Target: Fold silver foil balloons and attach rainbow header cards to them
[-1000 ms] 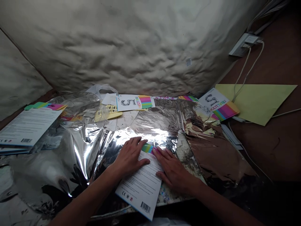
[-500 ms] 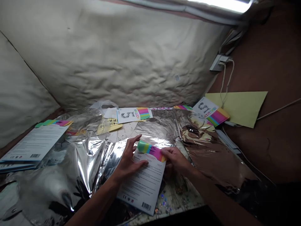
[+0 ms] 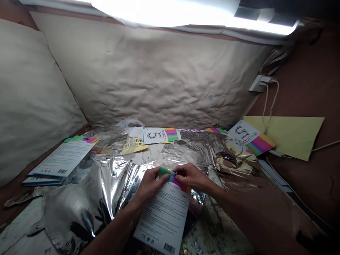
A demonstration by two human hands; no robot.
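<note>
Both my hands hold one white balloon package card with small print, a barcode and a rainbow-striped top edge. My left hand pinches the top left of that striped edge, fingers closed on it. My right hand grips the top right of the same edge. The card is lifted and tilted above crumpled silver foil balloon material that spreads across the surface.
A stack of similar cards lies at the left. Two "5" balloon cards lie at the back. A yellow envelope and a wall socket with white cables are at the right. Pale cushions form the backdrop.
My hands went from pressing the card flat on the foil to pinching its striped top edge and lifting it. The view tilted upward, revealing a bright light strip.
</note>
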